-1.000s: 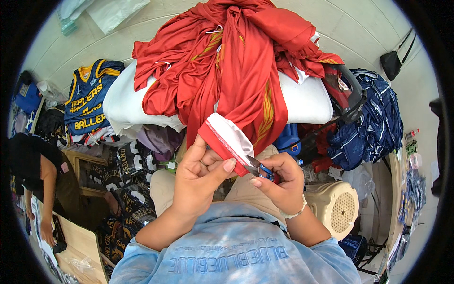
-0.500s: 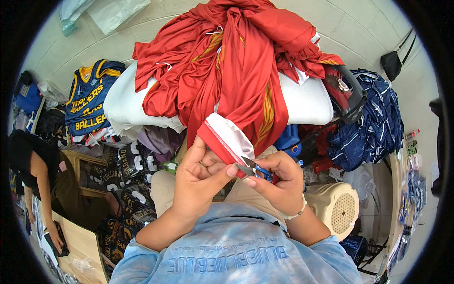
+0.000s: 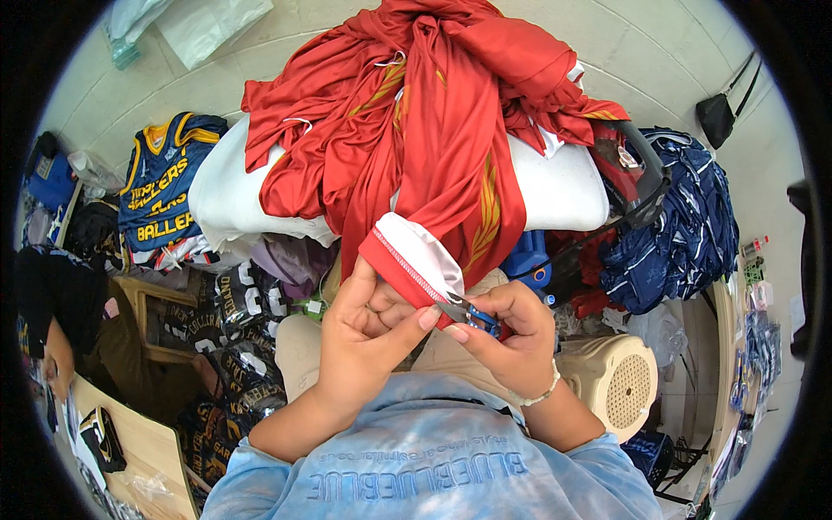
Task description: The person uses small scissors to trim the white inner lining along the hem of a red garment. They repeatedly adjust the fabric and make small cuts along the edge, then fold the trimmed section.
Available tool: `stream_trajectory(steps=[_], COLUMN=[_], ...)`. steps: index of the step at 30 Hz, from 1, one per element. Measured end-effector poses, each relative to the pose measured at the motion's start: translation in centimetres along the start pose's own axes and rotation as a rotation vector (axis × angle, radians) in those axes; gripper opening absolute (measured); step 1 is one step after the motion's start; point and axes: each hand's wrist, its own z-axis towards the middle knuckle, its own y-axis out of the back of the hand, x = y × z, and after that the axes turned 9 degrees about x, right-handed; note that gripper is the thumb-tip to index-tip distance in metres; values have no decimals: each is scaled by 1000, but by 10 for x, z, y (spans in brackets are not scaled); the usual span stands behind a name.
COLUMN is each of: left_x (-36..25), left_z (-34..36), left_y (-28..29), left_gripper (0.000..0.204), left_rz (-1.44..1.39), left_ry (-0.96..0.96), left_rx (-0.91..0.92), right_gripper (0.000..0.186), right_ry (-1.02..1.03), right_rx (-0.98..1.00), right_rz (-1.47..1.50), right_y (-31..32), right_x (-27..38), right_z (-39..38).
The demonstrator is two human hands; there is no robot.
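My left hand [image 3: 357, 342] pinches the stitched edge of a red garment [image 3: 406, 267] between thumb and fingers, its white inner side turned up. In my right hand [image 3: 520, 338] are small thread snips [image 3: 482, 321] with blue handles. Their dark blades point left and touch the end of the seam, close to my left thumb. Part of the handles is hidden by my fingers. Beyond my hands, a heap of red fabric [image 3: 381, 165] with yellow stripes spreads over a white padded board [image 3: 559, 186].
Navy jerseys [image 3: 672, 221] are piled at the right, near a beige plastic stool [image 3: 607, 381]. A dark blue and yellow jersey [image 3: 160, 186] hangs at the left. A co-worker's arm [image 3: 59, 355] is beside a wooden table [image 3: 152, 442] bearing a dark folded cloth [image 3: 102, 440].
The snips' blades, spread apart at the seam before, are now closer together. My hands stay nearly in place. The co-worker's hand has drawn back from the dark cloth on the left table.
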Motion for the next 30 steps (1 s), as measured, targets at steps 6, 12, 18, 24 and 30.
stream_trajectory(steps=[6,12,18,24,30], left_x=[0,7,3,-2,-4], left_z=[1,1,11,12,11], left_y=[0,-5,4,1,1], left_gripper=[66,65,65,61,68], left_rz=[32,-28,-168,1,49], left_ry=[-13,-51,22,-66,-86], left_rx=[-1,-19,-112,-30,10], right_gripper=[23,17,19,38,38], right_ry=[-31,-154,-159,162,187], right_rx=[2,77,103,41,45], right_rz=[-23,230,256,-185,-315], right_y=[-1,-2,0,14,15], right_x=[2,1,-9,2,2], right_z=[3,0,-4,-9,-7])
